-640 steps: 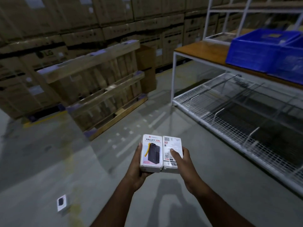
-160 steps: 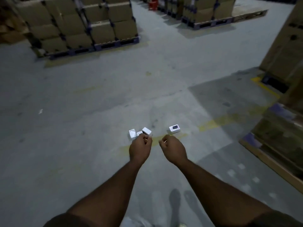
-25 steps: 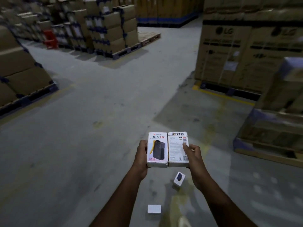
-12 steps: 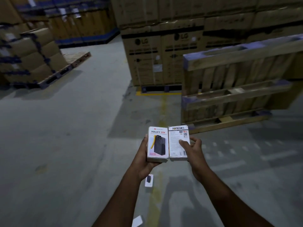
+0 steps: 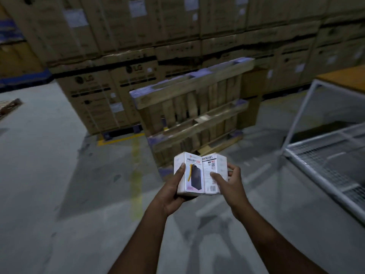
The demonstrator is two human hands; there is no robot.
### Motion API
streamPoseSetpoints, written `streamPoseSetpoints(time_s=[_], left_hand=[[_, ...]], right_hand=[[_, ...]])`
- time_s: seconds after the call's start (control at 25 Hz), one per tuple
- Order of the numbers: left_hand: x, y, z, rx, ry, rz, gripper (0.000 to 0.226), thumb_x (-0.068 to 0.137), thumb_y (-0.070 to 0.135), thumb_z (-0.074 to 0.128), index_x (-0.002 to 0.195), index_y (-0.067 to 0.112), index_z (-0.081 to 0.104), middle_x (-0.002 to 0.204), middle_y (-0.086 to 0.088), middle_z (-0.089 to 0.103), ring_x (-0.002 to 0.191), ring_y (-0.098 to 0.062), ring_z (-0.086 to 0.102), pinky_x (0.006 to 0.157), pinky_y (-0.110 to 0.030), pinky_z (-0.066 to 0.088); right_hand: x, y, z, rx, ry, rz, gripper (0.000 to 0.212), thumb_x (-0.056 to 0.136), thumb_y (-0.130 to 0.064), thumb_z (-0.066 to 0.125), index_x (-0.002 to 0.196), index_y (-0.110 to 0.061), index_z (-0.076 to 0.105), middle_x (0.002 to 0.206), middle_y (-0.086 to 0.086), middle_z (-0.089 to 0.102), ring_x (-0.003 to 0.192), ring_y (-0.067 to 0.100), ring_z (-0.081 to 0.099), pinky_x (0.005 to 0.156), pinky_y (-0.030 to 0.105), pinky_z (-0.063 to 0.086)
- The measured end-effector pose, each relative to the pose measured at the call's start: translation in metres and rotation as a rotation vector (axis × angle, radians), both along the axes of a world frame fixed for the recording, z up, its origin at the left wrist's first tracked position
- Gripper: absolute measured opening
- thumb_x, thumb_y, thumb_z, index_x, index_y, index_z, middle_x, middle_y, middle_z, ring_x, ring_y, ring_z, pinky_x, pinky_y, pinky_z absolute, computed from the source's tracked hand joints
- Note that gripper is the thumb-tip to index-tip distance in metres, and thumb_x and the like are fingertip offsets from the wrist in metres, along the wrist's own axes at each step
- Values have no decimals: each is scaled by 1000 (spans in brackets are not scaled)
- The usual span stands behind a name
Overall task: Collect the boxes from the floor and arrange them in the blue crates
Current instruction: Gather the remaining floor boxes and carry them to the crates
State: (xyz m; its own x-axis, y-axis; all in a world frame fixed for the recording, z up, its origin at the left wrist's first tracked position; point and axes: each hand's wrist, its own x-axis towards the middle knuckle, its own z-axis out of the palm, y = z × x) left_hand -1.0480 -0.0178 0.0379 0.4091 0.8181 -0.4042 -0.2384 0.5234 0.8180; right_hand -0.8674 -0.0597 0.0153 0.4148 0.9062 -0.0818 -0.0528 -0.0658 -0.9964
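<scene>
Two white boxes, side by side and touching — left box (image 5: 190, 174) marked "HALLEY 20K", right box (image 5: 212, 173) label-side up — gripped one apiece by the left hand (image 5: 173, 191) and right hand (image 5: 230, 184) above the grey floor (image 5: 59, 175), wooden pallet (image 5: 194, 111) on edge behind, wire-mesh shelf (image 5: 325, 155) at right.

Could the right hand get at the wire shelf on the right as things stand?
Probably not yet: the right hand grips a white box, and open floor separates it from the wire shelf.
</scene>
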Motion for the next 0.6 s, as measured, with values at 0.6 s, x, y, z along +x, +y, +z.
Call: streamPoseSetpoints(time_s=[0.6], left_hand=[[329,60,-1,14,-58,-662,55,89,43,64,137,16,58,133,-13,66,112,-26,68,95,-44,56]], right_hand=[[281,-27,11,108,182,-535,28,88,-31,71,102,-21,49,102,1,61,89,17,64,77,34,52]])
